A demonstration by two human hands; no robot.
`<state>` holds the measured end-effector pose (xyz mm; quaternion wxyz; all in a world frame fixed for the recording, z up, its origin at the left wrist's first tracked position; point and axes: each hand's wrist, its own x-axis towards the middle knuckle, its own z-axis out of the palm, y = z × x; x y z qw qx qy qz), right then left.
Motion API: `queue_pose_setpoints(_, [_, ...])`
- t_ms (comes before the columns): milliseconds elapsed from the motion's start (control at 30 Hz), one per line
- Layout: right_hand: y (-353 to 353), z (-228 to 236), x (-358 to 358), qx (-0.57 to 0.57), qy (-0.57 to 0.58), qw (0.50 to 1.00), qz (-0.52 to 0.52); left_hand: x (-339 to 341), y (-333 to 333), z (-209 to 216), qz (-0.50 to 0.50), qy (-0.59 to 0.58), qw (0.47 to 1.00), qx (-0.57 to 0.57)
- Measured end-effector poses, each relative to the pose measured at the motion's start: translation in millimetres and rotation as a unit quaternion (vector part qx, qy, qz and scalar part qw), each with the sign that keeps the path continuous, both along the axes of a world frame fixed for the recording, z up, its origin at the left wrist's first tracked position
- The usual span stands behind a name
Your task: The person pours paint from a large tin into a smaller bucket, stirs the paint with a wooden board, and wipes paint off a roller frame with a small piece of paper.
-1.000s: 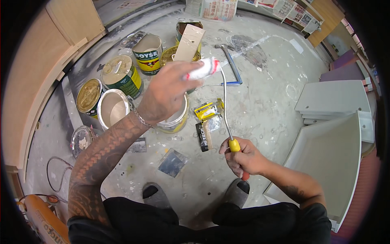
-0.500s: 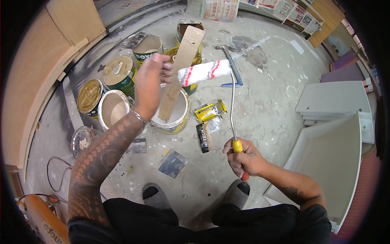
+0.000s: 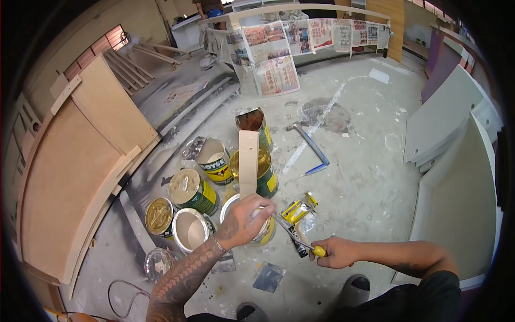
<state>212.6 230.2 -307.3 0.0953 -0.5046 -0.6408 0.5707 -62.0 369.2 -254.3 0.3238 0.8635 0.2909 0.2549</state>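
Observation:
My right hand (image 3: 339, 253) is closed around the handle of a paint roller (image 3: 318, 250), whose yellow end and metal rod show. That rod slants up and left to my left hand (image 3: 244, 220), which is closed above a white-rimmed paint bucket (image 3: 267, 236). The roller's white, red-striped sleeve is hidden now, and what my left fingers grip cannot be made out. Just beyond them a flat wooden strip (image 3: 248, 166) lies across the bucket, its far end over an open paint can (image 3: 267, 174).
Several paint cans, among them a lidded can (image 3: 193, 190) and an open pot (image 3: 193, 229), crowd the left. A hammer (image 3: 298, 127), a blue-handled tool (image 3: 317, 165) and a yellow packet (image 3: 300, 208) lie on the floor. Wooden panels (image 3: 70, 188) stand left, white panels (image 3: 456, 193) right.
My left hand has moved down and right to the roller's upper end. The roller has tipped left over the bucket, and its sleeve has gone from sight. The view has tilted up.

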Motion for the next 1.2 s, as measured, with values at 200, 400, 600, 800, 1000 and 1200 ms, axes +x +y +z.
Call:
queue_pose_setpoints(200, [18.1,15.0,22.9,0.105,0.088,0.985,-0.102,-4.1,13.7,-5.1,0.122,-0.081,0.987,0.063])
queue_pose_setpoints(400, [37.9,51.9,36.5,0.043,0.023,0.943,-0.329,-12.3,25.9,-13.5,0.192,-0.197,0.961,0.019])
queue_pose_setpoints(600, [24.2,21.3,32.2,0.235,-0.058,0.970,0.001,3.6,4.2,18.0,0.060,-0.101,0.988,0.095])
queue_pose_setpoints(800, [15.9,14.0,28.6,0.230,-0.083,0.968,-0.053,10.5,-12.0,-10.5,0.133,-0.087,0.985,0.065])
queue_pose_setpoints(1000, [-6.4,3.1,-17.3,0.233,-0.085,0.963,-0.107,23.2,-34.8,-16.0,0.135,-0.002,0.955,0.265])
queue_pose_setpoints(1200, [-10.9,16.9,-23.2,0.250,-0.074,0.965,-0.029,14.0,-7.0,-11.5,0.143,-0.231,0.962,-0.028])
